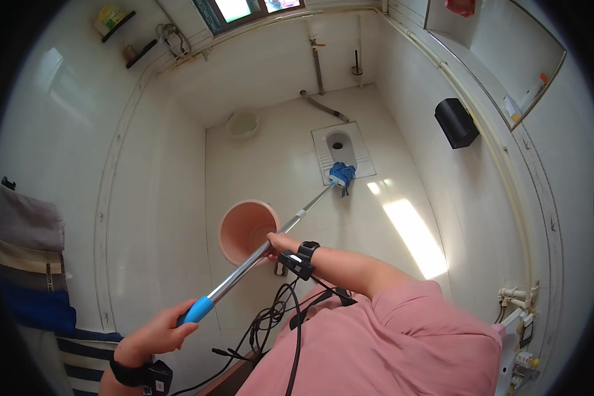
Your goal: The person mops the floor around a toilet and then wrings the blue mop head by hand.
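Observation:
A mop with a silver metal pole [290,223] and a blue grip reaches across the tiled floor. Its blue mop head [342,174] rests at the front edge of the white squat toilet pan [360,148]. My left hand [158,332] is closed around the blue grip at the near end of the pole. My right hand [280,244] grips the pole farther up, beside a pink bucket [234,232]. Both wrists wear black bands, and black cables hang below my right forearm.
A pale basin [242,123] sits on the floor by the far wall. A black dispenser box [456,123] hangs on the right wall. Pipes run down the far wall. Towels [30,257] hang at the left. A sunlit patch [412,237] lies on the floor tiles.

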`<action>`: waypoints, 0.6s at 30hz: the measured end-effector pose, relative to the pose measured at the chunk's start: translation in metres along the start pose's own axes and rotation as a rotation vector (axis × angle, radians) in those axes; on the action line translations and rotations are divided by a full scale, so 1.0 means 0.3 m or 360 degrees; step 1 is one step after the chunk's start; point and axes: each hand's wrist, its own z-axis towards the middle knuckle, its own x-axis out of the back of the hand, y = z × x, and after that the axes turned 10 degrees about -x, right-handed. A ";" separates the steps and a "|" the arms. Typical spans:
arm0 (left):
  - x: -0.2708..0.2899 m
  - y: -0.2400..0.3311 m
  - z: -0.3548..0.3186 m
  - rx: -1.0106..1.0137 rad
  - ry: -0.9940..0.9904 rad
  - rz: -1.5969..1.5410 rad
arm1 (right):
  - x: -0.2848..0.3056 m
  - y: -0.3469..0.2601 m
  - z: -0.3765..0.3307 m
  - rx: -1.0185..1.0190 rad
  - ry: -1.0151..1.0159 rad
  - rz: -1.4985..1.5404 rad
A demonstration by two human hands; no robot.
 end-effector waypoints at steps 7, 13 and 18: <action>0.325 0.156 0.104 -0.0079 0.0250 0.0664 | -0.127 -0.327 0.121 -0.0373 -0.0251 0.0254; 0.456 0.432 0.367 -0.0075 0.0511 0.1153 | -0.053 -0.666 0.307 -0.0463 -0.0402 0.0265; 0.464 0.711 0.777 -0.0101 0.0610 0.1525 | 0.181 -1.032 0.384 -0.0301 -0.0173 0.0673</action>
